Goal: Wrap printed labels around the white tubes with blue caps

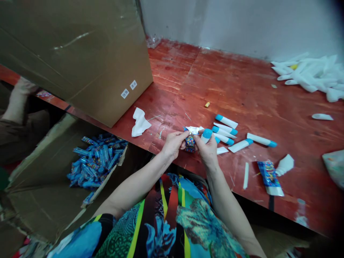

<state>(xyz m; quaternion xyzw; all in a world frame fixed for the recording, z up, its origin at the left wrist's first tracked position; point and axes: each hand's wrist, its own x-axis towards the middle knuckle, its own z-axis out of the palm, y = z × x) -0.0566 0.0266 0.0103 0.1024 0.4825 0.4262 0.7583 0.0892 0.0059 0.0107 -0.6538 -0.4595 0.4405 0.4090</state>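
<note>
Printed foil packet pinched by left hand, held just above red wooden counter; blue-capped white tube clasped by right hand, just beside packet. More blue-capped tubes left loose on counter nearby.

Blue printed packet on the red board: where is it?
Head view: the blue printed packet lies on the red board, right of the right hand, beside a white scrap.

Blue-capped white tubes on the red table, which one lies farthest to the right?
The blue-capped white tube at the far right, its blue end pointing right. It lies by itself, past the other tubes grouped beside the right hand.
</note>
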